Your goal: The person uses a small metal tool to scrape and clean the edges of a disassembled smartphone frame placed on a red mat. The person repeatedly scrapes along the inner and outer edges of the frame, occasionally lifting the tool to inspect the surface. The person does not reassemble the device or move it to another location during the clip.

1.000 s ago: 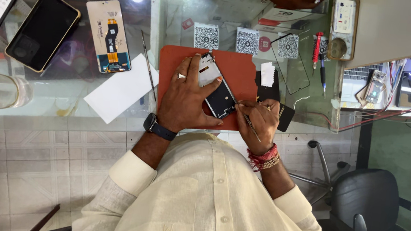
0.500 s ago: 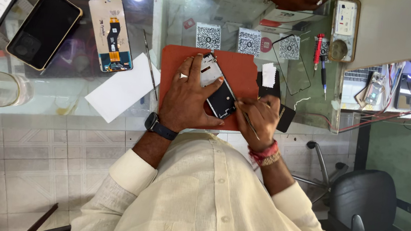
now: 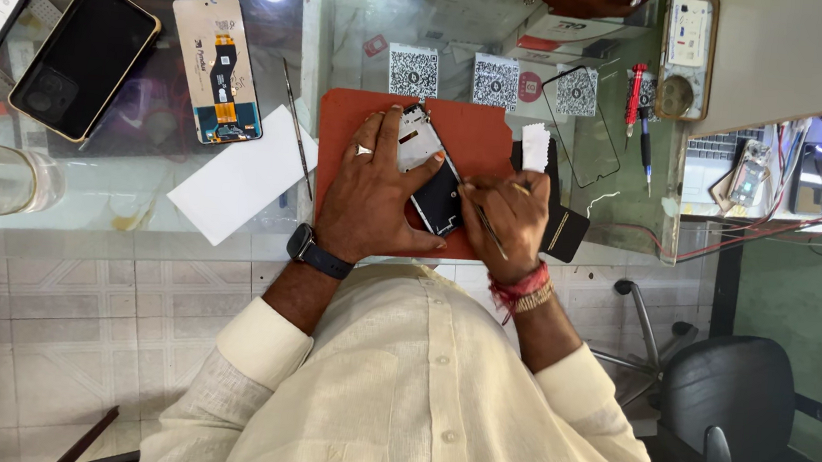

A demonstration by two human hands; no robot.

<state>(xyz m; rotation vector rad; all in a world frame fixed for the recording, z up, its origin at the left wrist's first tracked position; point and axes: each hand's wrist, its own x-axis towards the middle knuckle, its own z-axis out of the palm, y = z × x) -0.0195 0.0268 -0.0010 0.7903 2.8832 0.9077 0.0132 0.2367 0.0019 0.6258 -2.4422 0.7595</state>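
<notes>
Head view: hands [image 3: 374,197] on opened phone [image 3: 430,173] (orange mat [image 3: 486,133])

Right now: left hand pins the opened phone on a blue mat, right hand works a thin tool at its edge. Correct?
Not quite: the mat is red-orange, not blue, as the head view shows. The rest holds: the left hand pins the opened phone and the right hand works a thin tool at its edge.
</notes>
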